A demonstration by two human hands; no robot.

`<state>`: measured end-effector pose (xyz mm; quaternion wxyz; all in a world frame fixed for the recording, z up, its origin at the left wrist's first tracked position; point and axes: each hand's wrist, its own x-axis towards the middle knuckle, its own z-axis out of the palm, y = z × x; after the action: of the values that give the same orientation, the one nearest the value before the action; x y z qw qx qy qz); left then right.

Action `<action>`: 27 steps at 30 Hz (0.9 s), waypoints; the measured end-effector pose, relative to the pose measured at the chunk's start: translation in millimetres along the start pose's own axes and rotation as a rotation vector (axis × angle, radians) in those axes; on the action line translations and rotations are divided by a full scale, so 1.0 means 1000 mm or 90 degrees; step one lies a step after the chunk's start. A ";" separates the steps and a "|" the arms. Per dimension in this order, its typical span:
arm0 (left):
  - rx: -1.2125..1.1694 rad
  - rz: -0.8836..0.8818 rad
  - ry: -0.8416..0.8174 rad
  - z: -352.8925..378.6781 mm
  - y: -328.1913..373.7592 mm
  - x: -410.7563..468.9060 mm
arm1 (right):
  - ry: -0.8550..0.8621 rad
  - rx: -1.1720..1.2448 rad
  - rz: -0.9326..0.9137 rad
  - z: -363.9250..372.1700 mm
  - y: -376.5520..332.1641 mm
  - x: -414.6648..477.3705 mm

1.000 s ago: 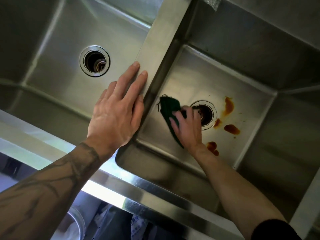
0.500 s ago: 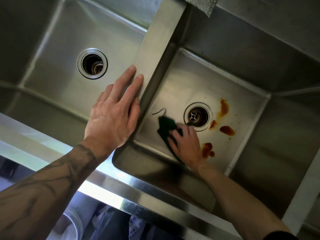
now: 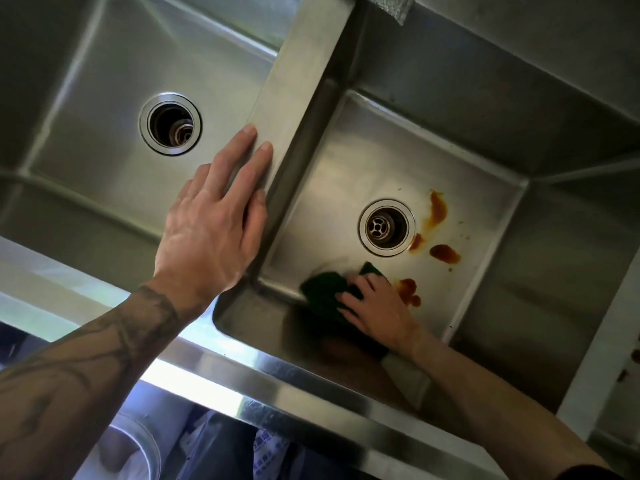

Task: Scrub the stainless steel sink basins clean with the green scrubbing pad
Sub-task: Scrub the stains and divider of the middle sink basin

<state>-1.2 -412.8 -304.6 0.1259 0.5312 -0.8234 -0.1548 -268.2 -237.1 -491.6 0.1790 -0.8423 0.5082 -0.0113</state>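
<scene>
Scene: a head-down view of a stainless steel double sink, with the person's two bare arms reaching in from the near edge.
Left basin (image 3: 104,168): steel floor with a round open drain (image 3: 170,124) near its middle.
Right basin (image 3: 346,161): steel floor with a round drain with a strainer (image 3: 386,227) in it.
Divider (image 3: 304,81): a flat steel strip that ran between the two basins, from the near rim to the far wall.
Left hand (image 3: 214,223): lay flat, palm down, on the near end of the divider, fingers straight and close together, holding nothing. The forearm behind it was tattooed.
Right hand (image 3: 379,306): was down inside the right basin, fingers spread over the top of the green scrubbing pad (image 3: 322,289) and pressing it onto the steel. The thumb was hidden.
Pad's place: on the right basin's floor in the near left corner, against the near wall, nearer than the strainer. Its edges looked blurred.
Stains (image 3: 445,253): several orange-brown patches lay on the right basin's floor to the right of the strainer; the nearest one sat just beside the right hand's knuckles, apart from the pad.
Front rim (image 3: 277,375): a bright steel ledge crossed the view under both forearms.
Grey cloth (image 3: 384,5): a corner of it showed at the top edge, above the right basin.
</scene>
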 end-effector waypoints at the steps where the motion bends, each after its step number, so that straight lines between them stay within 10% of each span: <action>1: -0.001 0.000 0.000 0.000 0.001 0.000 | -0.002 -0.003 -0.016 -0.001 0.005 -0.001; 7: -0.005 0.002 -0.008 -0.001 -0.001 0.002 | 0.137 -0.012 0.346 -0.009 0.018 0.044; 13: -0.003 -0.002 -0.008 -0.002 0.000 0.001 | 0.005 -0.063 0.055 -0.002 0.008 -0.035; 19: -0.007 0.009 -0.004 0.000 -0.002 0.001 | 0.120 -0.044 0.435 -0.009 0.036 -0.003; 24: -0.015 0.003 -0.010 0.000 -0.001 -0.001 | 0.019 -0.074 0.137 -0.003 0.012 -0.035; 27: -0.019 0.005 -0.014 -0.001 0.000 0.000 | 0.072 -0.068 0.250 -0.010 0.031 -0.028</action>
<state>-1.0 -413.0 -304.0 0.1254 0.5243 -0.8245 -0.1721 -309.9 -229.1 -487.2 0.1040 -0.7335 0.6717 0.0032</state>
